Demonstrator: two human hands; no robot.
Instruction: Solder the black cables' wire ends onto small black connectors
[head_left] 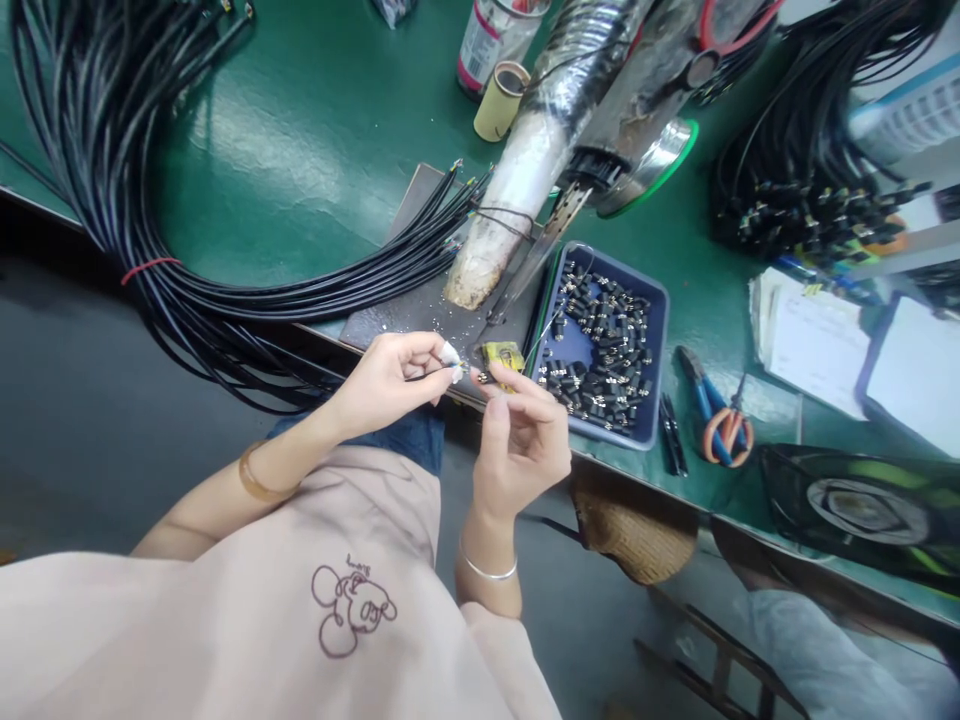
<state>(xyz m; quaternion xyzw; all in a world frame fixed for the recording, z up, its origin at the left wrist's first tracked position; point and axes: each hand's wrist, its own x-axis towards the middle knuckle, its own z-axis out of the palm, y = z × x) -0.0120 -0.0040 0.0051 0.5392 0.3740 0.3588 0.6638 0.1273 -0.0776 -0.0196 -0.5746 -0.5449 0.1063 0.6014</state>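
My left hand (pixel 397 378) pinches a cable end between thumb and fingertips, with thin coloured wires poking out toward the right. White wrapping covers one of its fingertips. Close by, my right hand (pixel 525 430) has its fingers curled at a small dark connector (pixel 484 379), partly hidden by the fingertips. A yellow packet (pixel 502 354) lies just behind those fingers. Beyond both hands a soldering iron (pixel 517 285) points down over a dark board (pixel 386 315) dusted with white bits. To the right, a blue tray (pixel 655 330) holds many small black connectors.
A large bundle of black cables (pixel 105 140) curves in from the left onto the board. A foil-wrapped duct (pixel 517 170) hangs above it. Right of the tray lie tweezers (pixel 673 435), blue-handled cutters (pixel 701 395), orange scissors (pixel 731 435) and papers (pixel 810 340). A fan (pixel 862 510) stands at the edge.
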